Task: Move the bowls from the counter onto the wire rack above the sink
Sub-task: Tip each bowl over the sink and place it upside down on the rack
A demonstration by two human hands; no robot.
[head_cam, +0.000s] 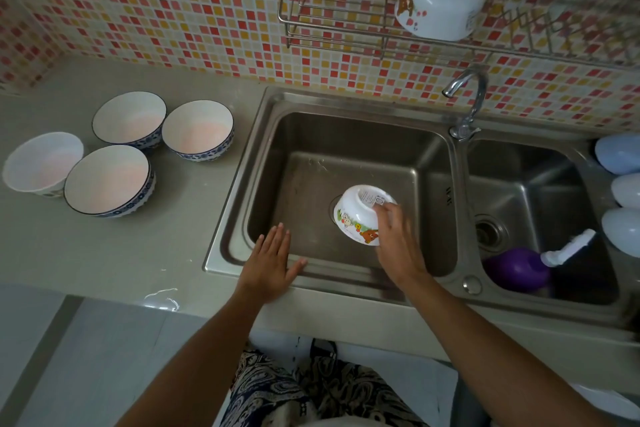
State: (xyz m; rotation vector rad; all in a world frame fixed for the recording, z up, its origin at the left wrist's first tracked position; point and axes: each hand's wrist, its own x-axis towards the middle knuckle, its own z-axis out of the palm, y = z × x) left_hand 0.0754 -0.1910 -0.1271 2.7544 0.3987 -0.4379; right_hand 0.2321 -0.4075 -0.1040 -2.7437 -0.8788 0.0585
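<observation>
My right hand grips a white bowl with cartoon animals, held upside down over the left sink basin. My left hand lies flat, fingers spread, on the sink's front rim and holds nothing. Several bowls stand upright on the counter at the left: three with blue patterned rims and a plain white one. Another white bowl rests upside down and tilted on the wire rack on the tiled wall above the sink.
A curved tap rises between the two basins, below the rack. The right basin holds a purple bottle and a white brush. Pale rounded containers line the right edge. The grey counter reaches to its front edge.
</observation>
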